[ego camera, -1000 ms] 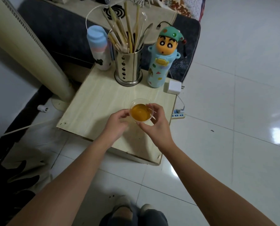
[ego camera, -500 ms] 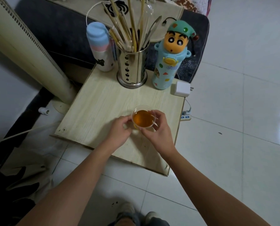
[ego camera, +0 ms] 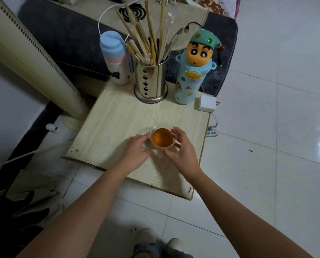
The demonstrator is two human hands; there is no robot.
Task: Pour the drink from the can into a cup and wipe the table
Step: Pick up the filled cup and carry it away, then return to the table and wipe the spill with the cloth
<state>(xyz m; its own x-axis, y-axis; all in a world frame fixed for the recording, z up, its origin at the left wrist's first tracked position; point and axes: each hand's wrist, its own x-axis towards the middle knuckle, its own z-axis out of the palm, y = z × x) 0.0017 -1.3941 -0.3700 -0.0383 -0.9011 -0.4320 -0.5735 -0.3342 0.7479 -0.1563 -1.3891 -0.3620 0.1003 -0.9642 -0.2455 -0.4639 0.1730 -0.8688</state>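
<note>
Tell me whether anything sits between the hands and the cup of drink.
Nothing visible does. The left hand and the right hand are both already at the clear cup on the table, fingers curled round its sides. The bottles and the chopstick holder stand apart at the far edge.

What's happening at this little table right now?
A person holds a clear cup of amber drink between both hands, the left hand at its left side and the right hand curled round its right. It sits near the middle of a small wooden table. No can or cloth is in view, so wiping hasn't visibly begun.
</note>
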